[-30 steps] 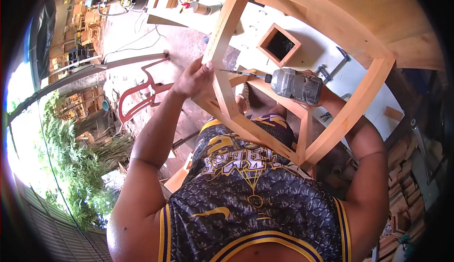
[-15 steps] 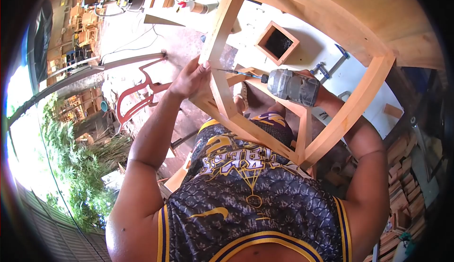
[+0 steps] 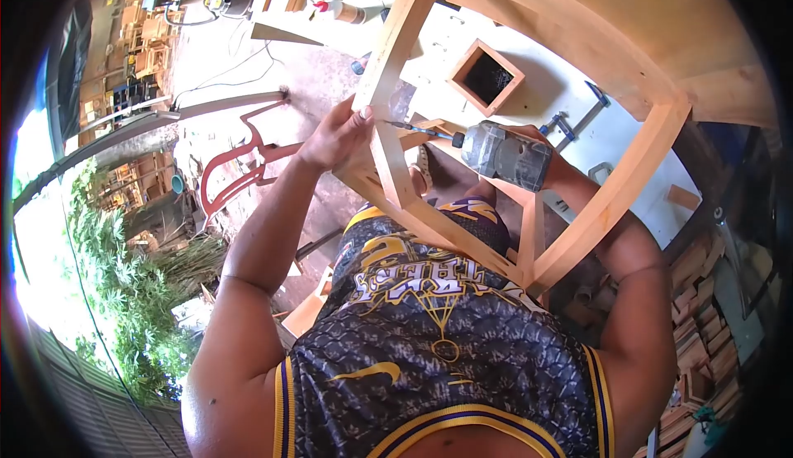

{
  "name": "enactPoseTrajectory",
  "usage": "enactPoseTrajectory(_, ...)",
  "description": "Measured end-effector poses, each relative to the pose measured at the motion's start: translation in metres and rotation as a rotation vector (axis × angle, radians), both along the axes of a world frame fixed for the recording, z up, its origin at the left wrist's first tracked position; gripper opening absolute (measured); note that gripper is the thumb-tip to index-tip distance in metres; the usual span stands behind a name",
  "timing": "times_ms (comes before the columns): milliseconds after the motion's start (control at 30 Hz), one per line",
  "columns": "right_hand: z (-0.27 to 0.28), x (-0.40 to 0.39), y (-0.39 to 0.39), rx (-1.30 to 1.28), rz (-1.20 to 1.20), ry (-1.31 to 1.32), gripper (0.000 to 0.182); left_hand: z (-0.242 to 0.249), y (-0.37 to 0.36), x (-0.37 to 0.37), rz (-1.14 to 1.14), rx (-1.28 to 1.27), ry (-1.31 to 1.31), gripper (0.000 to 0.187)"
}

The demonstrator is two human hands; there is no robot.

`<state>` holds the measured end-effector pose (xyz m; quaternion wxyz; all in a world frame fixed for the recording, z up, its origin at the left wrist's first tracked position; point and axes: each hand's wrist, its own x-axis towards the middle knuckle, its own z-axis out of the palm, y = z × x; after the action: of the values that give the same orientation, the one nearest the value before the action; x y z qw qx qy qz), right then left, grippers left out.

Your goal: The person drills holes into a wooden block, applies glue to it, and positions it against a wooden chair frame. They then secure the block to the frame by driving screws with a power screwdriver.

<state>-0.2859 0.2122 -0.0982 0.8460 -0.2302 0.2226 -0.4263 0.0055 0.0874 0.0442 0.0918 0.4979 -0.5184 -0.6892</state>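
Yellow mark: a Nike swoosh (image 3: 376, 372) on the dark shirt (image 3: 496, 351), closer to the body than the left hand (image 3: 337, 137).
White letters: big ones (image 3: 413, 282) on the shirt, between the left hand and the swoosh, too hard to read.

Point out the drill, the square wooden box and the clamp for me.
Drill (image 3: 504, 156): head view, on its grey body.
Wooden box (image 3: 499, 61): head view, on its rim.
Clamp (image 3: 590, 119): head view, on its bar.
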Motion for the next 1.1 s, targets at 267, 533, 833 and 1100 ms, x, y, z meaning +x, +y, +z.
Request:
enactPoseTrajectory(267, -0.015, -0.009, -0.001, -0.732, -0.201, 0.571, 0.055, 0.000, -0.005, 0.001, -0.114, -0.018, 0.094, 0.077)
enactPoseTrajectory(533, -0.008, -0.009, -0.001, -0.736, -0.216, 0.605, 0.057, 0.000, -0.004, -0.002, -0.079, -0.025, 0.050, 0.092)
enactPoseTrajectory(833, 0.008, -0.008, -0.008, -0.595, -0.125, 0.477, 0.061, -0.002, -0.004, 0.000, -0.106, -0.054, 0.045, 0.085)
enactPoseTrajectory(1100, -0.008, -0.004, 0.010, -0.843, -0.450, 0.646, 0.067, 0.000, -0.004, 0.000, -0.082, -0.001, 0.009, 0.089)
